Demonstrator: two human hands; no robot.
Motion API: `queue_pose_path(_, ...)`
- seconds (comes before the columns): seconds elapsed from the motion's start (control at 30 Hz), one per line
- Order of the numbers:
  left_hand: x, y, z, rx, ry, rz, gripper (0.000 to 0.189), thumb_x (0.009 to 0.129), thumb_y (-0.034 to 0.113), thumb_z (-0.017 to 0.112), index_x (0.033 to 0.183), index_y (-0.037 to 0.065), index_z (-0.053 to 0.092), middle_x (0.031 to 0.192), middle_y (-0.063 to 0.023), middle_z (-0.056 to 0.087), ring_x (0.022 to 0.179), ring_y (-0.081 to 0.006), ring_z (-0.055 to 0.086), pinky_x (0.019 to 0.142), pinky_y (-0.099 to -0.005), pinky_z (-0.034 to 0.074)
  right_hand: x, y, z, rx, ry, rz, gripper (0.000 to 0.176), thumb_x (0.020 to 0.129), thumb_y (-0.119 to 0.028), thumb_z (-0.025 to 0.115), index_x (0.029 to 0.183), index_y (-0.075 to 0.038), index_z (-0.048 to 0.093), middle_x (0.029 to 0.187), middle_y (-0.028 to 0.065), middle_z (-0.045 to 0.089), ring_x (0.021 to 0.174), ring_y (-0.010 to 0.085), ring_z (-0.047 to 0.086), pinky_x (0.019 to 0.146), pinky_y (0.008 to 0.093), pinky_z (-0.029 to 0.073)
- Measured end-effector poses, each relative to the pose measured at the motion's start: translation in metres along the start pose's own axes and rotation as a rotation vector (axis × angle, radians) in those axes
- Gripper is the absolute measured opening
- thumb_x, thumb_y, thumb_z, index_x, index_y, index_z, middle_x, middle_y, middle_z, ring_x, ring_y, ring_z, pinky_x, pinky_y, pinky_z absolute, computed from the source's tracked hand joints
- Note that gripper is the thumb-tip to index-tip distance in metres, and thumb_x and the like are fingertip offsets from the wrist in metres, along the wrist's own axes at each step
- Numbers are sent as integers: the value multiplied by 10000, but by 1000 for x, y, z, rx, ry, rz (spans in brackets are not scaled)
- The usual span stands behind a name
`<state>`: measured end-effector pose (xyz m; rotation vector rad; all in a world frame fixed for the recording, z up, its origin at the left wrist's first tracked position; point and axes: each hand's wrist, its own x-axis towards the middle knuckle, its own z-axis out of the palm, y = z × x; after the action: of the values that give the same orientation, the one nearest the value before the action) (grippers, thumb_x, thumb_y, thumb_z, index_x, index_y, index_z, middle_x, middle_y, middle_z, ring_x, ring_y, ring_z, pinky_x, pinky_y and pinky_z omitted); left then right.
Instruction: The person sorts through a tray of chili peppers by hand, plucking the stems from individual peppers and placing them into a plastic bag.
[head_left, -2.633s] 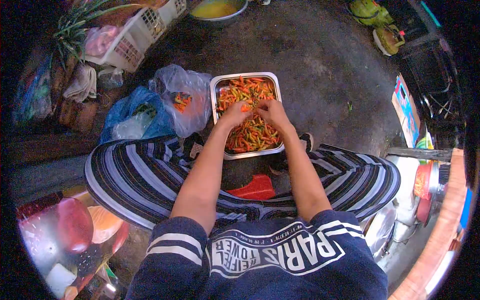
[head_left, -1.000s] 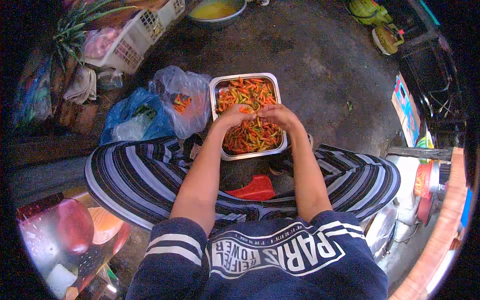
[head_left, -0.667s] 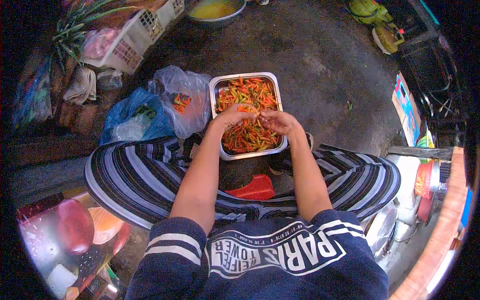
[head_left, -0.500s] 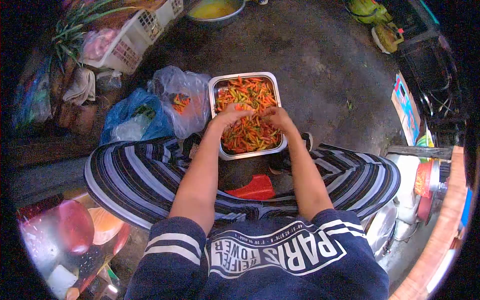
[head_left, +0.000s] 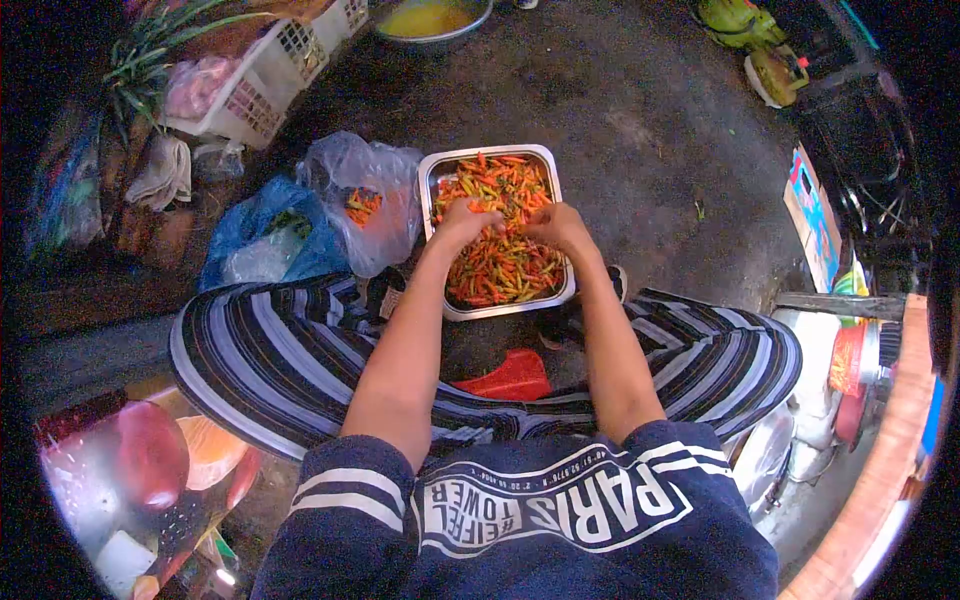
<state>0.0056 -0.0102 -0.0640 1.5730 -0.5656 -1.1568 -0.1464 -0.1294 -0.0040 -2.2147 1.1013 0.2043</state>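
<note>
A square metal tray (head_left: 440, 165) full of small red, orange and green chili peppers (head_left: 505, 270) sits on the ground in front of my crossed legs. Both hands are over the middle of the pile. My left hand (head_left: 462, 220) has its fingers curled down among the chilies. My right hand (head_left: 555, 224) is close beside it, fingers bent into the pile. What each hand pinches is too small to make out.
A clear plastic bag (head_left: 365, 195) holding a few chilies lies left of the tray, beside a blue bag (head_left: 262, 235). A red object (head_left: 512, 378) lies between my legs. White baskets (head_left: 260, 85) and a metal bowl (head_left: 432, 22) stand at the back.
Both hands have shifted slightly farther up the tray, staying together over the chilies. The tray and bags have not moved.
</note>
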Motion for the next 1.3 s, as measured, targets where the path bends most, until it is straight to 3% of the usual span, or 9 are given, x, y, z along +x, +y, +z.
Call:
queue_pose_path(0.17, -31, 40, 12, -155, 104, -148, 351, 679, 152, 686, 972, 17, 547, 686, -51, 600, 447, -120, 478, 438, -263, 406, 1, -9, -1, 393, 12, -59, 198, 698, -154, 677, 817, 2, 648, 687, 100, 634, 638, 142, 613, 579, 260, 469)
queue_pose_path(0.27, -13, 28, 6, 129, 239, -104, 353, 706, 194, 683, 973, 0, 555, 722, -78, 618, 534, -186, 561, 499, -310, 448, 7, -1, 10, 130, 220, -283, 201, 710, -142, 653, 867, -15, 647, 693, 100, 634, 638, 167, 611, 609, 274, 468)
queue_pose_path(0.33, -5, 19, 5, 541, 608, 261, 337, 720, 222, 670, 957, 2, 573, 781, -125, 628, 694, -267, 607, 605, -367, 464, 0, -12, 4, 146, 221, -321, 209, 711, -146, 648, 880, -24, 646, 700, 103, 635, 647, 176, 611, 624, 278, 466)
queue_pose_path(0.37, -2, 15, 5, 541, 609, 262, 337, 720, 222, 670, 957, 2, 573, 781, -125, 628, 694, -267, 607, 605, -367, 464, -3, -18, 0, 162, 222, -359, 217, 711, -151, 643, 894, -33, 645, 707, 106, 635, 657, 185, 612, 639, 282, 464)
queue_pose_path(0.43, -21, 45, 7, 548, 334, 292, 300, 731, 231, 653, 933, 20, 586, 850, -158, 621, 833, -315, 592, 696, -395, 453, -5, -26, -7, 171, 190, -354, 215, 712, -147, 641, 895, -35, 647, 725, 110, 637, 663, 177, 610, 642, 281, 464)
queue_pose_path(0.67, -8, 23, 8, 341, 138, 324, 306, 711, 227, 682, 917, 25, 581, 784, -119, 621, 706, -220, 603, 633, -334, 460, 17, -5, 5, 419, 119, -289, 227, 741, -140, 657, 909, 9, 625, 781, 63, 634, 659, 113, 578, 611, 250, 459)
queue_pose_path(0.73, -37, 64, 10, 130, -15, -9, 292, 711, 212, 692, 899, 17, 584, 759, -55, 611, 623, -137, 566, 559, -274, 445, 11, -8, 0, 551, 56, -233, 233, 749, -154, 660, 904, 15, 619, 775, 51, 630, 664, 106, 573, 612, 242, 457)
queue_pose_path(1.07, -34, 58, 4, 9, -170, -19, 250, 702, 192, 690, 894, 54, 610, 728, 5, 606, 573, -56, 512, 459, -187, 344, -20, -22, -31, 1156, -342, 118, 208, 734, -160, 689, 885, -41, 610, 829, 22, 627, 754, 127, 583, 672, 240, 478)
queue_pose_path(1.3, -30, 43, 2, -184, -180, -107, 219, 695, 176, 686, 859, 64, 594, 729, 0, 630, 537, -41, 485, 441, -172, 315, -3, 2, -3, 1399, -517, 147, 161, 775, -135, 644, 886, -48, 567, 787, 24, 603, 746, 104, 579, 667, 191, 481)
